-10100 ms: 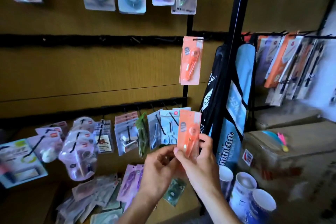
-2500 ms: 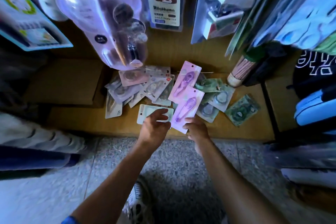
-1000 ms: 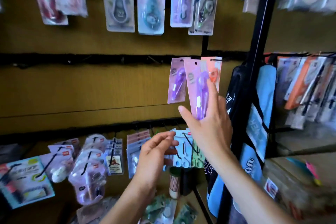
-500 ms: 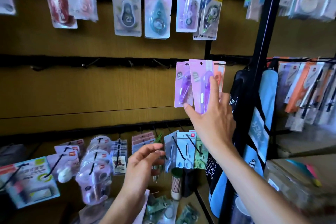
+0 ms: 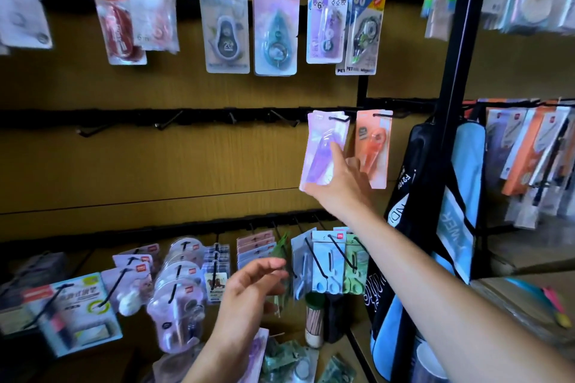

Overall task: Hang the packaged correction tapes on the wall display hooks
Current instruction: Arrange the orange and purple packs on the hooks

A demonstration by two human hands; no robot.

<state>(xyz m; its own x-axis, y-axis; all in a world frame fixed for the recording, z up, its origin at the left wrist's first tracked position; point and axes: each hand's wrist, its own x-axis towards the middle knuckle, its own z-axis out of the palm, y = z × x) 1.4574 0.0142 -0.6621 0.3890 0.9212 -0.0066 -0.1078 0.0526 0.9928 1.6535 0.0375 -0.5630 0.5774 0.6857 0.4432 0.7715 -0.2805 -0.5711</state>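
A purple correction tape package hangs by its top hole on a black wall hook of the middle rail, with another purple one close behind it. My right hand pinches its lower edge, the index finger lying up its front. An orange correction tape package hangs on the hook just to the right. My left hand hovers lower down in front of the bottom row, fingers relaxed and holding nothing. More loose packages lie in a pile on the low shelf.
Several bare hooks stick out of the middle rail to the left. Other packaged goods hang on the top row, and scissors on the bottom row. A black pole and a blue-black bag stand close on the right.
My right hand has shifted the purple package left and onto the hook, in front of the one hanging there. My left hand stays low.
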